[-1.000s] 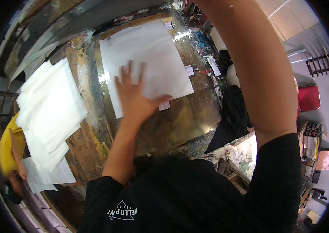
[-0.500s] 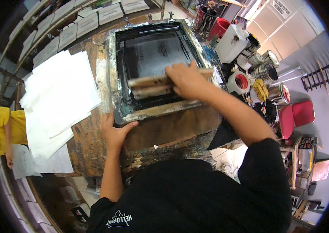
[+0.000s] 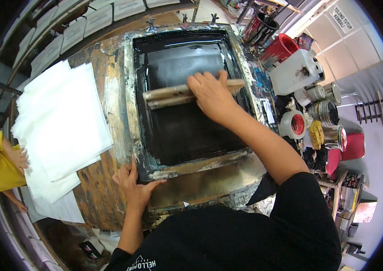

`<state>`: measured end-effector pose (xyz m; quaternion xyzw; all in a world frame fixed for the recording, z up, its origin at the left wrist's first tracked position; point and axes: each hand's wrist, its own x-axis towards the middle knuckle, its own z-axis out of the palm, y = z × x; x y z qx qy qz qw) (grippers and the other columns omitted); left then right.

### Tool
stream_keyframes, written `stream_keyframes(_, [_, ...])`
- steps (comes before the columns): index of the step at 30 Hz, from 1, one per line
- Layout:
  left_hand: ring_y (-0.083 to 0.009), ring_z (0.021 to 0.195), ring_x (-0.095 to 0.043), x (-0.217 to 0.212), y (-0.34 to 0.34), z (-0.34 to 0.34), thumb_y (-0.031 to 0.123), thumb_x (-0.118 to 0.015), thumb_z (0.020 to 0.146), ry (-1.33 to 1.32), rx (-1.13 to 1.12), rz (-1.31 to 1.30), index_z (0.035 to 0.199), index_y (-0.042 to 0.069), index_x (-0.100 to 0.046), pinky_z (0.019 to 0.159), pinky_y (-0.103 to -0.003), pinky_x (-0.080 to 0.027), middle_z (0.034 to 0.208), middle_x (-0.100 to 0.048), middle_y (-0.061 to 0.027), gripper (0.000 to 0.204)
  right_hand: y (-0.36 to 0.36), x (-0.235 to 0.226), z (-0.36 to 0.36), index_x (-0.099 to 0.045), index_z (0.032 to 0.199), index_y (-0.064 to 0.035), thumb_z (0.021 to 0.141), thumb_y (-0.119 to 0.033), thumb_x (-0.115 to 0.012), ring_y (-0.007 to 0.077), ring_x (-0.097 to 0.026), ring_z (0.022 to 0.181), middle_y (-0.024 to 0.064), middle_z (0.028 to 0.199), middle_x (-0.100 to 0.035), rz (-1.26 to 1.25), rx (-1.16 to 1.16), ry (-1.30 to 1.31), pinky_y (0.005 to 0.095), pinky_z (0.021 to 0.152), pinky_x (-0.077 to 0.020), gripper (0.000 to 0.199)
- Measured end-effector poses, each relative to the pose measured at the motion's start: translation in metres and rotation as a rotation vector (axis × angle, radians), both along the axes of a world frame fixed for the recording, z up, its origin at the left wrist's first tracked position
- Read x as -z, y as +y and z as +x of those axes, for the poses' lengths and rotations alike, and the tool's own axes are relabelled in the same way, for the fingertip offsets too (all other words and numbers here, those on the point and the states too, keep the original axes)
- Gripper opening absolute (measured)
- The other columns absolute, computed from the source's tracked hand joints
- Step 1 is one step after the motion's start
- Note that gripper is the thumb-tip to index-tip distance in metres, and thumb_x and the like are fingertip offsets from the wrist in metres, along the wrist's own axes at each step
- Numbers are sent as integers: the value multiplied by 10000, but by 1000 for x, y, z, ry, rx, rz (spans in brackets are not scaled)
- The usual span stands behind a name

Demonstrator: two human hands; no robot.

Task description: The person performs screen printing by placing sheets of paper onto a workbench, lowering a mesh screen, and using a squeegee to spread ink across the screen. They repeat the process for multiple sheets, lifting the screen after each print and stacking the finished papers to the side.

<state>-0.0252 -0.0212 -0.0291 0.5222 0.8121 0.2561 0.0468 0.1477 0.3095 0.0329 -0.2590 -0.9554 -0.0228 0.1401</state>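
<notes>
A paint-smeared screen printing frame point(image 3: 130, 90) lies on the worktable, its mesh covered with glossy black ink. My right hand point(image 3: 213, 95) is closed round the wooden handle of a wide squeegee point(image 3: 166, 94), which spans the mesh about midway along the frame. Black ink shines on the far side of the squeegee; a darker, smoother stretch lies on the near side. At the frame's near left corner is my left hand point(image 3: 135, 184), thumb and fingers spread apart along its outer edges. It holds nothing.
White paper sheets point(image 3: 65, 122) lie piled on the table's left, where a co-worker in yellow point(image 3: 1, 162) has a hand at their edge. Clamps point(image 3: 184, 20) line the frame's far side. Tins, a red bucket point(image 3: 279, 49) and a white jerrycan point(image 3: 297, 72) crowd the right.
The squeegee has moved from near the frame's close end to about its middle, away from me. The co-worker's hand has come to the paper pile. My left hand stays at the corner.
</notes>
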Motion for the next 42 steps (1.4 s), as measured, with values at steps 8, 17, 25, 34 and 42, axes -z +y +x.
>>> stream_keyframes(8, [-293, 1023, -544, -2, -3, 1, 631, -992, 511, -91, -43, -23, 1520, 6, -597, 953, -435, -418, 1069, -585, -103, 1250, 136, 34, -70, -544, 1196, -122, 839, -14, -709, 281, -614, 1128, 52, 1137, -624, 195, 17, 82, 559, 978, -352, 408])
stream_keyframes(17, [-292, 1037, -613, -5, 0, 6, 534, -1001, 567, -244, -21, 267, 1536, -3, -571, 982, -426, -413, 1179, -678, -115, 1189, 67, -39, -23, -535, 1272, -105, 858, -136, -770, 302, -615, 1189, 84, 1179, -632, -2, 27, -161, 577, 999, -393, 478])
stream_keyframes(25, [-205, 1179, -645, -73, 38, 32, 246, -968, 819, -788, 54, 723, 1586, -80, -422, 1033, -342, -528, 1383, -638, -121, 996, -106, -112, 87, -553, 1174, -106, 844, -77, -684, 307, -586, 1071, 88, 1056, -575, 82, -20, -32, 518, 962, -380, 355])
stream_keyframes(34, [-143, 980, -618, -100, 167, -54, 395, -611, 1101, -580, 204, 1402, 1620, -17, -395, 885, -334, -532, 1118, -638, -60, 697, -34, -251, 19, -599, 881, -78, 1067, -552, -433, 288, -607, 771, 133, 772, -611, 286, -16, 355, 448, 752, -467, 535])
stream_keyframes(42, [-333, 951, -657, 21, 331, -120, 329, -744, 1013, 475, 136, 398, 1139, 83, -792, 811, -431, -538, 1050, -651, -139, 281, -19, -316, 8, -693, 804, -17, 1142, -627, -194, 240, -666, 702, 134, 740, -657, 105, -1, 184, 399, 734, -597, 858])
